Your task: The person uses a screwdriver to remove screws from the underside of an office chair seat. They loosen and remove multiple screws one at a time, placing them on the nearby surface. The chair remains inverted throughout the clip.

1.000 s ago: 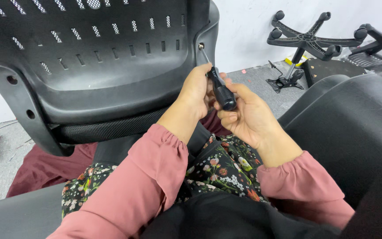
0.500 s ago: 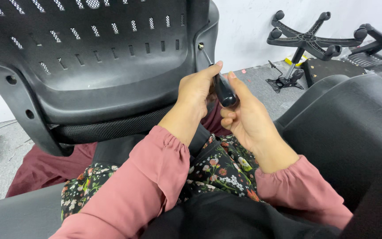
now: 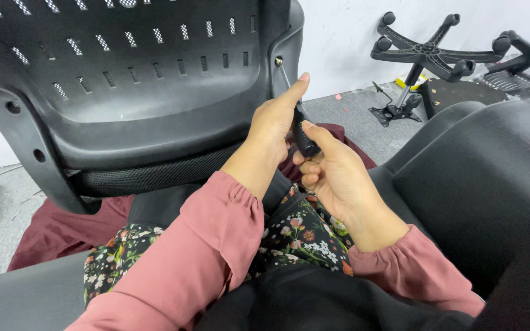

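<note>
Both hands clamped on the black screwdriver (image 3: 302, 132): left hand (image 3: 274, 125) up top, right hand (image 3: 332, 168) below; tip sits in the screw (image 3: 278, 61) on the black chair back (image 3: 136, 92); yellow package (image 3: 417, 83) well beyond

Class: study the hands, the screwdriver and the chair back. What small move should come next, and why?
Probably another turn of the screwdriver. Its tip sits in the screw on the edge of the black chair back; the left hand steadies the shaft with its thumb along it, and the right hand grips the handle, placed to twist.
</note>
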